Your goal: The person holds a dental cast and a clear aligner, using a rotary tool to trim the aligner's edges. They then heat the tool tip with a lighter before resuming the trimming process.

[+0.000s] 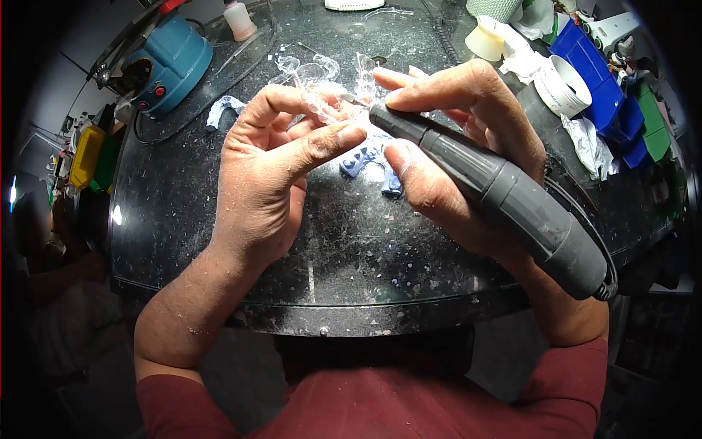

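My right hand (491,99) grips a dark grey rotary handpiece (504,186), whose cord leaves its rear end. The handpiece's nose points toward the fingertips of my left hand (267,164). Between those fingertips I pinch a thin clear plastic dental tray (333,108), partly hidden by the fingers and washed out by glare. The tool's tip overlaps the tray in this view. Below the hands, blue dental models (356,162) lie on the dark tabletop, and another blue model (224,110) is left of my left hand. Fine dust covers my hands and forearms.
Clear plastic pieces (316,67) lie just beyond my hands on the black speckled table (351,256). A teal machine (172,62) with a cord and a small bottle (239,22) stand at the back left. To the right are a white tub (561,86), a cream cup (485,40) and blue bins (585,69).
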The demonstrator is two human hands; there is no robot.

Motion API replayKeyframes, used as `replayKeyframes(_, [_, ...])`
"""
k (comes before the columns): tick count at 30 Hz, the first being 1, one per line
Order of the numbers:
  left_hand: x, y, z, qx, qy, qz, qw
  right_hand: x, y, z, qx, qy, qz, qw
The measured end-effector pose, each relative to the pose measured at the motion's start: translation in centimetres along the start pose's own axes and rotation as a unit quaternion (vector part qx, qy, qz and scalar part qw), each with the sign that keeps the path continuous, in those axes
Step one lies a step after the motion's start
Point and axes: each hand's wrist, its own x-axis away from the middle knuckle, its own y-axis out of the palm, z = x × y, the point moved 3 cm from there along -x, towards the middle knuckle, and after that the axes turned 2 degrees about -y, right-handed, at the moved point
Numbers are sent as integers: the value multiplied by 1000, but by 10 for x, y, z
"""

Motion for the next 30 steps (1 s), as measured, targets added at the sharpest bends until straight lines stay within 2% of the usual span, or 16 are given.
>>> replayKeyframes(5, [1,1,1,11,-3,8,1000,0,-2,3,-4,-4,5,1000])
replayKeyframes(7, [2,1,1,9,-5,11,1000,0,-1,2,2,-33,-11,999])
replayKeyframes(14, [2,2,-1,-15,5,18,1000,2,2,0,-14,-3,-2,1000])
replayKeyframes(30, [2,1,-6,8,12,8,1000,2,3,-1,-11,-31,-2,999])
